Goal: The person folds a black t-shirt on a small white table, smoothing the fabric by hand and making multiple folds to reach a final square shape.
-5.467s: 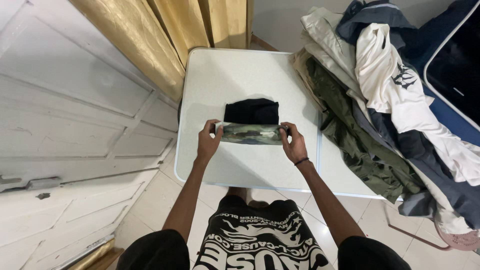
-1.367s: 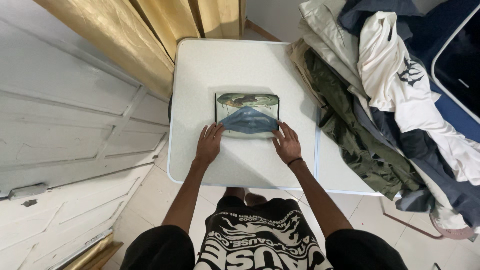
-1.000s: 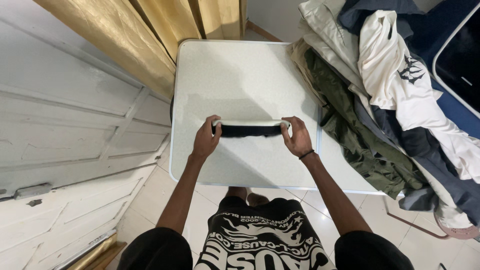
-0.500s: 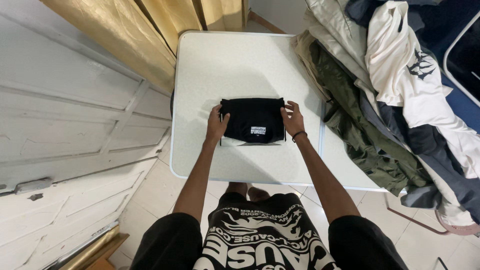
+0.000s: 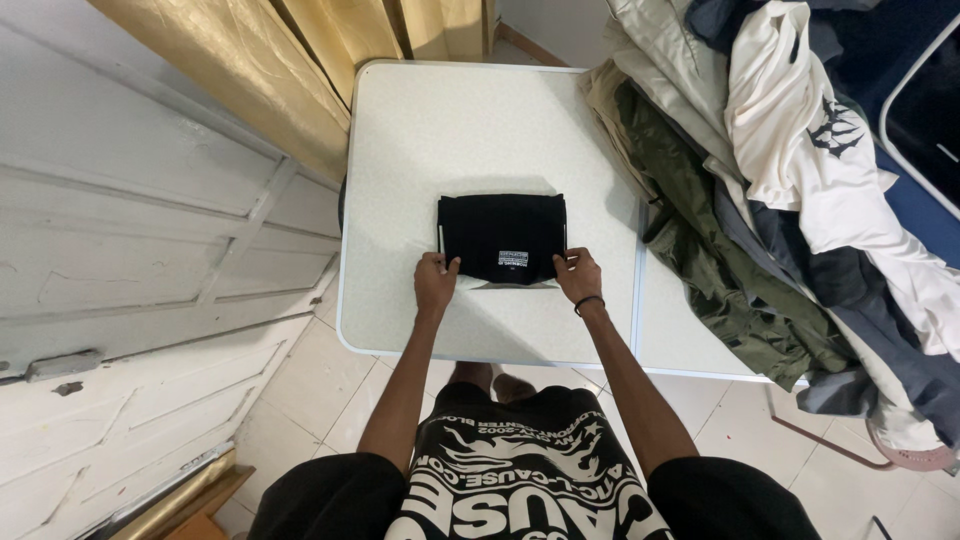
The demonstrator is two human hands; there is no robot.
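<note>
A black garment [image 5: 502, 236] folded into a neat rectangle lies flat on the white table [image 5: 470, 130], a small white label showing near its front edge. My left hand [image 5: 436, 279] pinches its near left corner. My right hand [image 5: 578, 275], with a dark band on the wrist, grips the near right corner. Both hands rest at the garment's front edge.
A big heap of clothes [image 5: 790, 190] covers the table's right side: olive, white, cream and navy pieces. Gold curtains [image 5: 300, 60] hang behind the table's far left. A white panelled door [image 5: 120, 240] stands on the left. Tiled floor lies below.
The garment showed a camouflage side, then was folded over and turned into a black rectangle with a label. It now lies flat, and my hands have drawn back to its near corners.
</note>
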